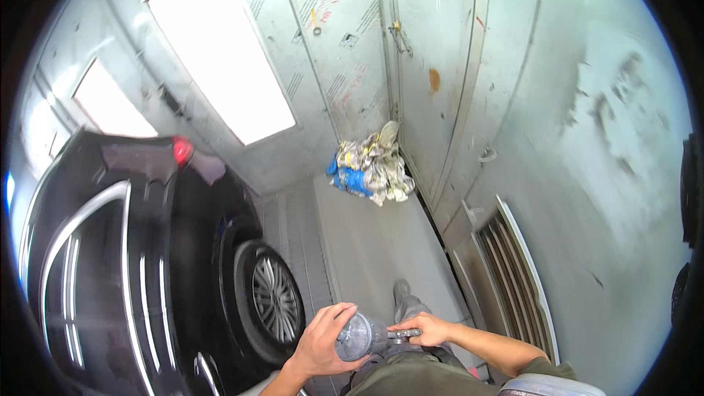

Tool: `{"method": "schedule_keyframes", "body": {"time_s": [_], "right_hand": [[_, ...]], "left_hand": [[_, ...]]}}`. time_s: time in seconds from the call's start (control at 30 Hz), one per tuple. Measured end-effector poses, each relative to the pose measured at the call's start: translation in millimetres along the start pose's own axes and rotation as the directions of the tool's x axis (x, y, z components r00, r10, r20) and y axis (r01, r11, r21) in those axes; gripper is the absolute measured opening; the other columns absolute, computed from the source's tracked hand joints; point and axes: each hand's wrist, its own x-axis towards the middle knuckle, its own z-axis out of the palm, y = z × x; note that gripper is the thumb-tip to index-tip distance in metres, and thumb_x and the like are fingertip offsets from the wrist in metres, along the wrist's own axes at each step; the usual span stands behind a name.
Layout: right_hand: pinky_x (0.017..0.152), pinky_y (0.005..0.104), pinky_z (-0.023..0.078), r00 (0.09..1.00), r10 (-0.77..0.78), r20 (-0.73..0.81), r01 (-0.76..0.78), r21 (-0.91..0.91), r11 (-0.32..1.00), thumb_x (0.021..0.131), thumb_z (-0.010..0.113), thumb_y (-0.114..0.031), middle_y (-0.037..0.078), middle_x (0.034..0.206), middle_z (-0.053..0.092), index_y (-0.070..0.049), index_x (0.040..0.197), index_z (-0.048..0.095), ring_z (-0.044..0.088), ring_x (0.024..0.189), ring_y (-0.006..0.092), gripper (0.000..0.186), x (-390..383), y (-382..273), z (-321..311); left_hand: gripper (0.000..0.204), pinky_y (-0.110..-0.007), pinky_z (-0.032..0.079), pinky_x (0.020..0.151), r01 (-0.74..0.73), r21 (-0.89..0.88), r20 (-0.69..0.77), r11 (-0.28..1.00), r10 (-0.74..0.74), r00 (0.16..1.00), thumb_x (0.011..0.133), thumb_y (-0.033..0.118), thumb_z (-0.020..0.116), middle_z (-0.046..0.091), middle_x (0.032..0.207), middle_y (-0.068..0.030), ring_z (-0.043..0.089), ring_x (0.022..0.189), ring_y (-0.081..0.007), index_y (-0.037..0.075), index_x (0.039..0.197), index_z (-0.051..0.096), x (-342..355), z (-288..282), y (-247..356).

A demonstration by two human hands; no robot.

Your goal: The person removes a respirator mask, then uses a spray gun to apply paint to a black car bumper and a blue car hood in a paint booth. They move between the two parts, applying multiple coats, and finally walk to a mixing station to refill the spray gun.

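The left hand [323, 341] wraps around the grey cup [359, 336] of a spray gun [400, 334], and the right hand [431, 328] grips its metal body. A black car [139, 271] stands to the left. A heap of crumpled paper [372, 165] lies on the floor [367, 242] by the wall.

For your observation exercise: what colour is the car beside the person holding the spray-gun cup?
Glossy black car, with a silver-spoked wheel; the head view, the only one, shows it.
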Motion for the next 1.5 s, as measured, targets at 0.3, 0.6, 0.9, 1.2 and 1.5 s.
{"method": "schedule_keyframes", "body": {"time_s": [0.3,0.6,0.9,1.2,1.5], "right_hand": [[0.114,0.0460,0.047,0.877,-0.052,-0.477,-0.180,-0.428,0.886,0.089,0.077,-0.033,0.030,0.143,0.059,0.005,0.149,0.050,0.058,0.133,0.0428,0.076,328,126,-432],[0.119,0.0523,0.037,0.239,-0.226,-0.945,-0.710,-0.328,0.623,0.101,0.062,-0.039,0.036,0.154,0.041,0.013,0.157,0.021,0.043,0.141,0.0514,0.087,544,75,-868],[0.066,0.0630,0.055,0.027,-0.213,-0.977,-0.654,-0.179,0.735,0.107,0.053,-0.030,0.030,0.071,0.067,0.003,0.105,0.049,0.068,0.067,0.0528,0.033,561,104,-892],[0.071,0.0609,0.056,-0.445,-0.144,-0.884,-0.734,0.268,0.624,0.108,0.051,-0.034,0.028,0.081,0.072,-0.001,0.111,0.055,0.071,0.077,0.0502,0.033,406,187,-1050],[0.080,0.0526,0.061,-0.850,-0.222,-0.478,-0.515,0.843,0.158,0.105,0.053,-0.049,0.026,0.101,0.076,0.001,0.130,0.057,0.076,0.095,0.0429,0.056,90,289,-1098]], "left_hand": [[0.094,-0.055,0.048,0.102,0.230,0.281,-0.341,0.932,-0.127,0.931,0.055,0.021,0.095,0.058,0.134,-0.0270,0.058,0.119,-0.0462,-0.009,0.135,0.056,218,26,-273],[0.088,-0.056,0.046,0.103,0.223,0.241,-0.419,0.945,-0.106,0.902,0.060,0.016,0.089,0.056,0.136,-0.0270,0.056,0.121,-0.0484,-0.007,0.138,0.055,439,17,-523],[0.090,-0.057,0.047,0.101,-0.052,0.223,-0.052,0.974,0.065,0.997,0.058,0.018,0.091,0.056,0.138,-0.0238,0.056,0.122,-0.0465,-0.002,0.138,0.057,686,6,-629],[0.095,-0.057,0.048,0.100,-0.272,0.193,0.064,0.943,0.264,0.962,0.052,0.019,0.094,0.056,0.139,-0.0237,0.056,0.122,-0.0468,-0.001,0.138,0.057,819,54,-609],[0.094,-0.055,0.049,0.102,-0.350,0.132,0.176,0.927,0.325,0.929,0.056,0.022,0.093,0.057,0.138,-0.0225,0.056,0.121,-0.0457,-0.001,0.139,0.056,977,267,-568]]}}
